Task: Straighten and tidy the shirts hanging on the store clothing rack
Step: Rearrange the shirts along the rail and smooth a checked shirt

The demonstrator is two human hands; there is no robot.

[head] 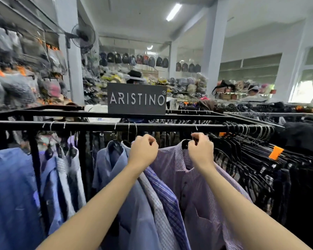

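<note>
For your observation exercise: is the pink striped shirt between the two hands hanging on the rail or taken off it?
Hanging. The pink striped shirt sits on a black hanger whose hook reaches the black rail.

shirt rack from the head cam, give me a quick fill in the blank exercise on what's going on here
1. The sign standing on top of the rack reads ____.
2. The right hand grips the black hanger of the ____ striped shirt.
3. The left hand is raised at the shirts just below the rail, with its fingers ____.
4. The tag on the dark clothes at the right is ____.

Missing words: ARISTINO; purple; curled; orange
</note>
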